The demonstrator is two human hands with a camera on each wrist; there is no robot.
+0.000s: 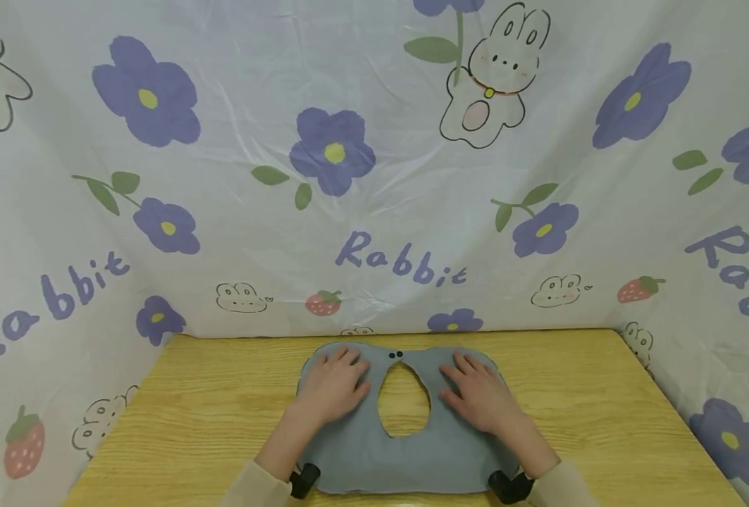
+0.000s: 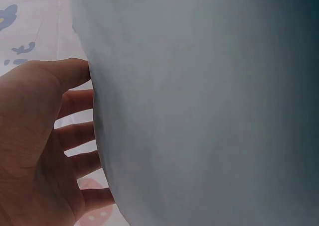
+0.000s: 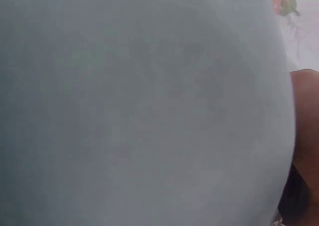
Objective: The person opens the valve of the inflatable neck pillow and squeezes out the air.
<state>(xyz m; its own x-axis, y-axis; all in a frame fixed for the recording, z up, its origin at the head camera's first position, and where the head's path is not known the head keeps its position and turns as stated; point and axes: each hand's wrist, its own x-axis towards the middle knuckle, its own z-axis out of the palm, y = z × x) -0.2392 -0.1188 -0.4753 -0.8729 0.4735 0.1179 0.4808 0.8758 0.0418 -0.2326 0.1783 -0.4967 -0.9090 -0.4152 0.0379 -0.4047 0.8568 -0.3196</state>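
Nearest to us, two cream sleeves (image 1: 256,486) and two black wrist devices (image 1: 510,486) frame the near edge; just beyond, one grey-blue cloth (image 1: 402,461), shaped rather like a bib, lies spread at the near middle of the wooden tabletop (image 1: 222,394); we judge it light, soft and floppy, in no danger of breaking but apt to wrinkle or slide when pushed, so we would take hold at its left and right outer edges and spare the narrow strip on the far side of its opening (image 1: 404,401); the left grip (image 1: 335,387) rests on the far left part, fingers spread wide, and the right grip (image 1: 483,394) lies likewise on the far right part; neither seems to clasp the fabric, though in the right wrist view the cloth hides those fingers; counting, we find two hands, one cloth, one opening, two small dark studs (image 1: 392,355) at the far edge, and one printed backdrop (image 1: 234,232) behind.
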